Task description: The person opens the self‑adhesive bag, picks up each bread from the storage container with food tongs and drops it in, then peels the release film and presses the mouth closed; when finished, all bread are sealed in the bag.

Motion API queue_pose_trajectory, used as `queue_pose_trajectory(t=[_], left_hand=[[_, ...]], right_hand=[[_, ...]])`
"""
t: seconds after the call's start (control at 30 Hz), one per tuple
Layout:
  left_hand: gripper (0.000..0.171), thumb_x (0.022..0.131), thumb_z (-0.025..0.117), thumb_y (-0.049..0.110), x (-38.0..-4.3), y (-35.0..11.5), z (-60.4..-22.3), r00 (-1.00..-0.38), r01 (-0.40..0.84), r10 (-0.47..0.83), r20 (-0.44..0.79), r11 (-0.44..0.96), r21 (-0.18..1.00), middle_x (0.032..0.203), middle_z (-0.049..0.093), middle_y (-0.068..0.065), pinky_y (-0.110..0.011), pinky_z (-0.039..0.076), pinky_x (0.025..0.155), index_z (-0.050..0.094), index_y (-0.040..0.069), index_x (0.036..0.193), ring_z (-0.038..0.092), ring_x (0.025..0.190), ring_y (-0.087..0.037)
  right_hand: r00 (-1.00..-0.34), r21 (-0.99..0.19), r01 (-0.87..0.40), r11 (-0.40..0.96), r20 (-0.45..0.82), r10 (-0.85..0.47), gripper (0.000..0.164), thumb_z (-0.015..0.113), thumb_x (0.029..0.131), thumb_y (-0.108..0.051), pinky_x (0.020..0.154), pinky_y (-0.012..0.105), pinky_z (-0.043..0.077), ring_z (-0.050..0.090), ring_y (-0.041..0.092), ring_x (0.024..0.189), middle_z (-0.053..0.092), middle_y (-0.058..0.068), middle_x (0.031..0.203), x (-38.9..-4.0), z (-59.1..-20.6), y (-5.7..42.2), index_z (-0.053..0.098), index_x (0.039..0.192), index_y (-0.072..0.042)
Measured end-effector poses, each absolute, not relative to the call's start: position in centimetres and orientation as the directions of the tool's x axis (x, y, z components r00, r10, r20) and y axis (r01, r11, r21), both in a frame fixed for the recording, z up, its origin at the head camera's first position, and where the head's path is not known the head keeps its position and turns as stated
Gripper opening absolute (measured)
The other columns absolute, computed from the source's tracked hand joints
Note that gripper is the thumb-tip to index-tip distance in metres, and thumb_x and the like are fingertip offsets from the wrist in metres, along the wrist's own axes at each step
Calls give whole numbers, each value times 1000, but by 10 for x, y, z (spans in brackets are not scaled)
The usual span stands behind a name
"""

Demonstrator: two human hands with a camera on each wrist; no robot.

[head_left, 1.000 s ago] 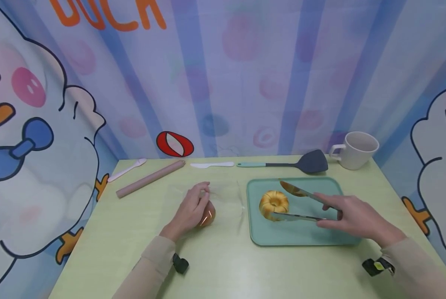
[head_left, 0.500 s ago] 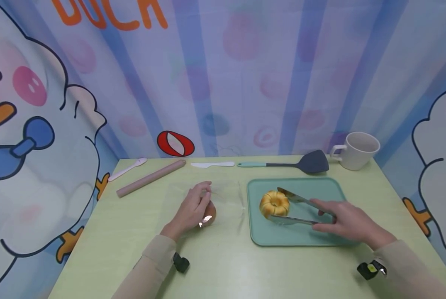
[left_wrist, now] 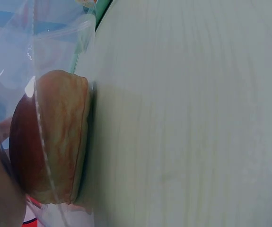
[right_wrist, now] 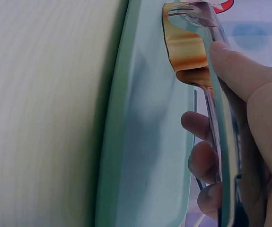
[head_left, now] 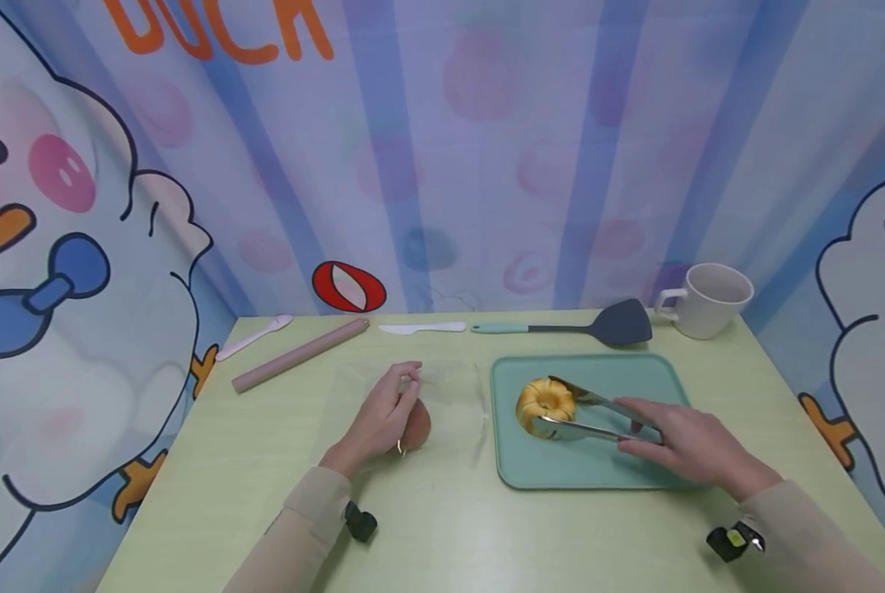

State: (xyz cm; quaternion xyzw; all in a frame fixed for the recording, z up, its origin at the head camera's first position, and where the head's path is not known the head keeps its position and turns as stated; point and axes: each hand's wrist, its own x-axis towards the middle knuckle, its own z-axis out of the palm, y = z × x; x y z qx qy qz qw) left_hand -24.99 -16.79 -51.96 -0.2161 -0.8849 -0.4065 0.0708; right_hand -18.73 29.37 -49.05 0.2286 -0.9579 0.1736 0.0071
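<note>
My right hand (head_left: 697,441) grips metal tongs (head_left: 598,432), thumb on one arm and fingers around the other. Their tips stand on either side of a golden ring-shaped bread (head_left: 546,405), which lies on a green tray (head_left: 598,473). The right wrist view shows a fork-like end on the near arm of the tongs, against the bread (right_wrist: 185,49). My left hand (head_left: 379,416) holds a clear plastic bag (head_left: 453,412) on the table. Inside the bag, beside my thumb, is a brown bun (left_wrist: 60,137). Some of my left fingertips are hidden.
Along the back edge lie a pink spoon (head_left: 255,338), a pinkish rod (head_left: 301,356), a white plastic knife (head_left: 421,328) and a spatula (head_left: 620,323) with a dark blade. A white mug (head_left: 709,298) stands at the back right corner.
The right hand has moved slightly left and the tongs have narrowed, bringing their tips to the bread's sides. The left hand stays with the bag.
</note>
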Motion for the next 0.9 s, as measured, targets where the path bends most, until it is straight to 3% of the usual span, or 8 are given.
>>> queue_pose_trajectory(t=[0.7,0.9], left_hand=[[15,109,39,31,-250,-165,-518,-894,445,324,310,560,699,146,55,-5,-52,40,112,48,19,113,50,137,-26],[15,109,39,30,-250,-164,-520,-893,447,324,312,566,693,146,55,-6,-52,39,114,48,19,114,49,138,-25]], right_hand=[[-899,-377,-436,817,140,-415,61,65,92,-58,48,23,34,43,-3,53,63,-22,95,-192,-478,283,52,144,-30],[-865,-361,-502,786,205,-458,61,68,90,-57,49,20,35,41,-4,52,65,-19,95,-196,-473,268,54,142,-30]])
